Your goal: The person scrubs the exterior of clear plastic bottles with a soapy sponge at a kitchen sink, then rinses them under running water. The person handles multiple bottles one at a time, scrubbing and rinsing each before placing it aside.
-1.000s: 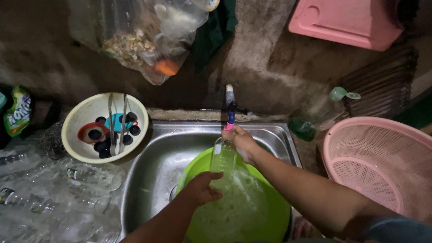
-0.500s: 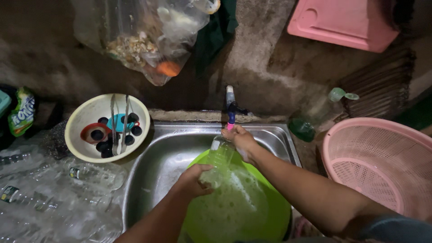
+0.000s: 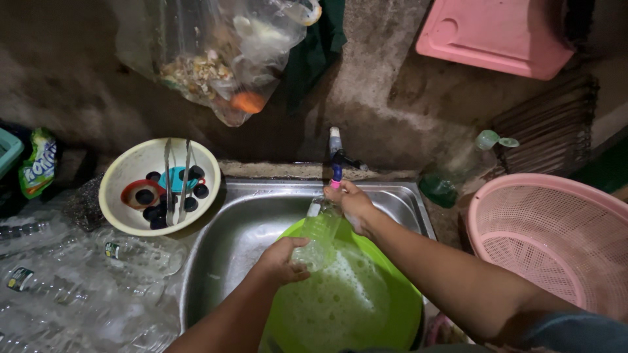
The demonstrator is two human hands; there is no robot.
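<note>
1. A clear plastic bottle (image 3: pixel 318 233) is held over the green basin (image 3: pixel 392 307), which sits in the steel sink (image 3: pixel 235 229) and is full of soapy foam.
2. The bottle's long axis runs slantwise: its neck points up and away toward the tap (image 3: pixel 336 157) at the back wall, and its base points down toward the person, just above the foam.
3. The left hand (image 3: pixel 282 260) is curled around the bottle's lower end, fingers wrapped onto its base.
4. The right hand (image 3: pixel 352 202) is closed around the bottle's neck end, right beneath the tap's spout; the cap end is hidden by its fingers.
5. Left of the sink a cream bowl (image 3: pixel 124 176) holds dark bottle caps, a blue and a red lid, and metal tongs (image 3: pixel 175 180) laid across them.
6. Below that bowl, many clear empty bottles (image 3: pixel 59 281) lie piled on the counter.
7. A clear plastic bag (image 3: pixel 216 59) of food scraps hangs on the wall above.
8. To the right stands a pink mesh basket (image 3: pixel 556 242); behind it lies a bottle with green liquid (image 3: pixel 451 173), well apart from the hands.
9. A pink tray (image 3: pixel 497 33) leans at the top right.
</note>
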